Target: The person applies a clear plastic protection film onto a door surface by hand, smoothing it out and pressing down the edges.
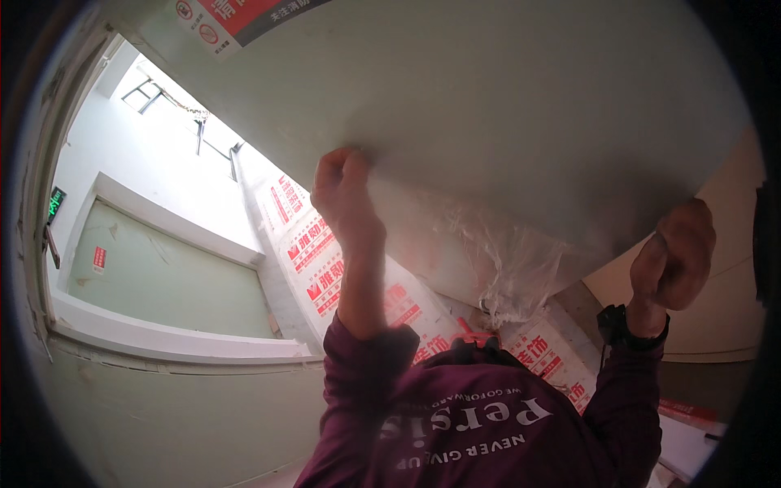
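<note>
A pale green door panel point(488, 79) fills the upper view. My left hand point(348, 189) is raised against it, thumb and fingers pinched on the edge of a clear plastic film point(512, 262). That film stretches across the panel's lower part and hangs in crumpled folds between my arms. At the panel's right side my right hand point(674, 256) is curled closed with the film's other end apparently in it; the fingertips are partly hidden. A dark watch or band sits on my right wrist.
White floor covering with red print point(320, 274) runs below. To the left lie a doorway frame point(46, 183), another pale green door point(165, 268) and a lit green exit sign point(56, 204). A sticker with writing point(244, 18) is on the near panel. Something red point(476, 335) lies near my waist.
</note>
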The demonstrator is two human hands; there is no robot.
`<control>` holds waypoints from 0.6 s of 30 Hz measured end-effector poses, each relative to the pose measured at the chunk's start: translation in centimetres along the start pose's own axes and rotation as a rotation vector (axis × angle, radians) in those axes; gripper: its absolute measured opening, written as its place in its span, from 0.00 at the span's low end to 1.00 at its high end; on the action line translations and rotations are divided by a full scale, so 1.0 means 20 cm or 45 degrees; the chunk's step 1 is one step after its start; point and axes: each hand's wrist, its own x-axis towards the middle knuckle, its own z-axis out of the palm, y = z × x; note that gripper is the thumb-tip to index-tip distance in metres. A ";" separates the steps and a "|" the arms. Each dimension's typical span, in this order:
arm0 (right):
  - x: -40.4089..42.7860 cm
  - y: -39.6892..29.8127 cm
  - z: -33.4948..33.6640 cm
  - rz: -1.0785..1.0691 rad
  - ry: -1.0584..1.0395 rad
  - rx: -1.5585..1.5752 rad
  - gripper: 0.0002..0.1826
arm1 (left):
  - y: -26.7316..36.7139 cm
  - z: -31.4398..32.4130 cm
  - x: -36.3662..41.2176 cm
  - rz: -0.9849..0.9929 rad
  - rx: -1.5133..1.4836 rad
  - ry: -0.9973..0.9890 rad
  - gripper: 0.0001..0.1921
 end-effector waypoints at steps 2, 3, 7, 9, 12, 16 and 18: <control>0.00 -0.01 0.01 0.013 0.008 -0.001 0.12 | 0.01 0.00 -0.01 0.001 -0.035 -0.002 0.05; 0.00 -0.01 0.01 0.026 0.032 0.016 0.11 | 0.01 0.00 -0.02 0.035 -0.032 0.002 0.04; 0.01 0.00 0.02 0.041 0.038 -0.013 0.08 | 0.03 0.01 -0.04 0.158 0.078 -0.024 0.02; 0.02 0.00 0.00 0.069 -0.002 0.003 0.07 | 0.05 0.02 -0.05 0.202 0.109 -0.028 0.02; 0.02 0.00 0.02 0.051 0.066 0.028 0.06 | 0.08 0.03 -0.07 0.161 0.158 0.002 0.04; 0.01 0.02 0.10 0.034 0.265 0.069 0.07 | 0.10 0.05 -0.08 0.063 0.152 0.046 0.04; 0.00 0.02 0.12 0.018 0.375 0.106 0.07 | 0.11 0.04 -0.08 -0.007 0.075 0.050 0.04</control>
